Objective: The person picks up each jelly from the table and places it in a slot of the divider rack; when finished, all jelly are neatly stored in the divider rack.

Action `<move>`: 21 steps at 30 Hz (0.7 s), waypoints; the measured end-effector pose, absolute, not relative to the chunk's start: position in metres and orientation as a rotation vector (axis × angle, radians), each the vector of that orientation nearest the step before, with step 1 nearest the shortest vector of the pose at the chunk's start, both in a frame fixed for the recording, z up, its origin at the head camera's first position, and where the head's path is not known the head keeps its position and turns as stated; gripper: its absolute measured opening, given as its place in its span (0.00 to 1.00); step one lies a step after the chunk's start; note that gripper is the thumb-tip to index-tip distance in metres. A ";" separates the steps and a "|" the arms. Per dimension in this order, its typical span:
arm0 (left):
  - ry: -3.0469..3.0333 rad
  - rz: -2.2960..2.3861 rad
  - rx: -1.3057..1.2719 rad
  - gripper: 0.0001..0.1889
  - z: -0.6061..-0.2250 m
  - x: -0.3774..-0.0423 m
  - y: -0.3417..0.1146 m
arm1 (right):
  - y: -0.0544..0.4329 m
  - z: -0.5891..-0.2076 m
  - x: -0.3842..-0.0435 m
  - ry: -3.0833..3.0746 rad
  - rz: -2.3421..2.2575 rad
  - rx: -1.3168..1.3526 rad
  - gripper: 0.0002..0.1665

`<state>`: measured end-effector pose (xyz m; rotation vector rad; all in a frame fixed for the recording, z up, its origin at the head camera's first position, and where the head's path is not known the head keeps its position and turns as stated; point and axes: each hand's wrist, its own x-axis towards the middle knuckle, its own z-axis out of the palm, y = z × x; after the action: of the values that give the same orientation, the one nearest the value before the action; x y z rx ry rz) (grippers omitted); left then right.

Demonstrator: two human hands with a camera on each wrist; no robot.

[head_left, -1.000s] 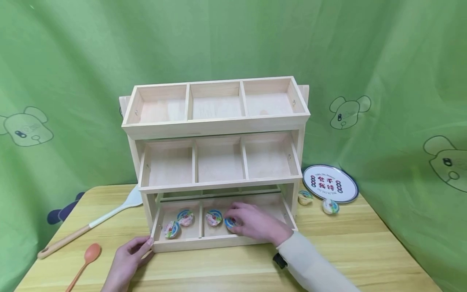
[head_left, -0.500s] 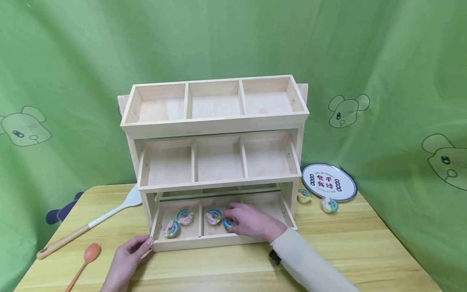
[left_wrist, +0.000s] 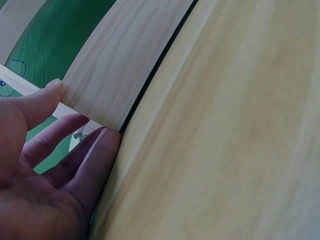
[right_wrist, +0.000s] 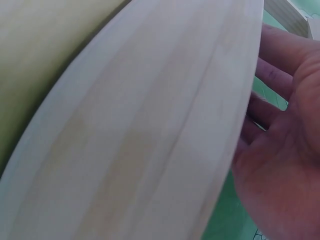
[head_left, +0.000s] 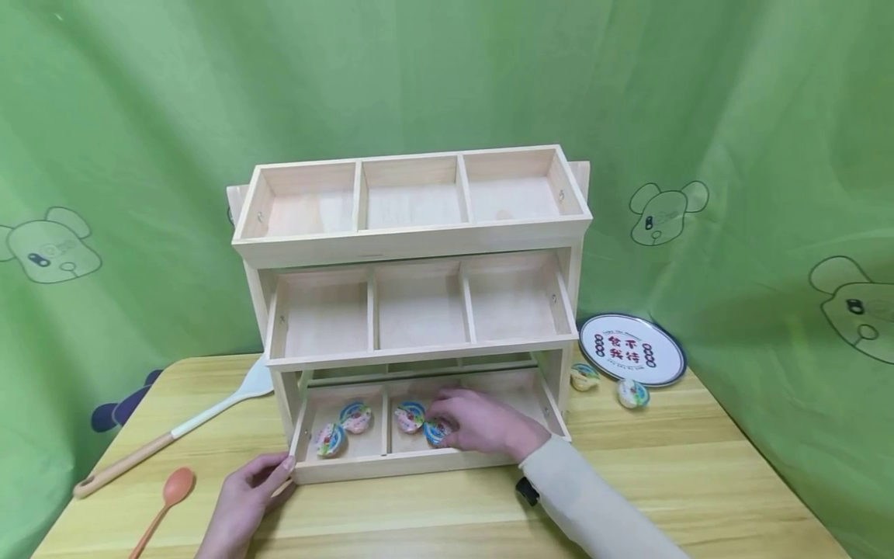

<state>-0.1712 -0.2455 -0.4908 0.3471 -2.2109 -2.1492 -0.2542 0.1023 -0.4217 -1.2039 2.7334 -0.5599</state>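
In the head view a three-tier wooden rack [head_left: 412,242] stands on the table, its divided trays one above another. My left hand [head_left: 244,493] holds the front left corner of the bottom tray [head_left: 394,466], thumb and fingers against the panel end in the left wrist view. Inside that tray, my right hand [head_left: 489,425] pinches a blue-rimmed jelly cup [head_left: 434,432] right of the divider. Beside it lies a pink jelly cup [head_left: 409,418]. Two further jelly cups, one pink [head_left: 355,417] and one blue-edged [head_left: 330,440], lie in the left compartment. The tray panel hides my right fingertips in the right wrist view.
On the right are an oval plate [head_left: 621,357] with red lettering, a yellowish jelly cup [head_left: 584,377] and a whitish jelly cup [head_left: 632,394]. A wooden-handled spatula [head_left: 202,417] and an orange spoon [head_left: 178,486] lie on the left. Green curtain [head_left: 447,78] closes off the back.
My right hand has shifted slightly left with its jelly cup, toward the pink one in the same compartment. The left hand stays at the tray corner.
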 end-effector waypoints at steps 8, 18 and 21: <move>-2.220 -2.146 0.359 0.17 -0.490 -0.171 -0.246 | 0.112 -0.412 -0.247 2.745 -0.667 -1.101 0.21; -2.246 -2.140 0.365 0.16 -0.491 -0.172 -0.246 | 0.129 -0.404 -0.236 2.793 -0.659 -1.132 0.21; -2.245 -2.146 0.373 0.16 -0.491 -0.173 -0.246 | 0.133 -0.400 -0.232 2.792 -0.658 -1.134 0.20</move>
<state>-0.1726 -0.2460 -0.4910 0.3726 -2.2448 -2.1465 -0.2319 0.1334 -0.3999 -1.1336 2.7920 -0.6584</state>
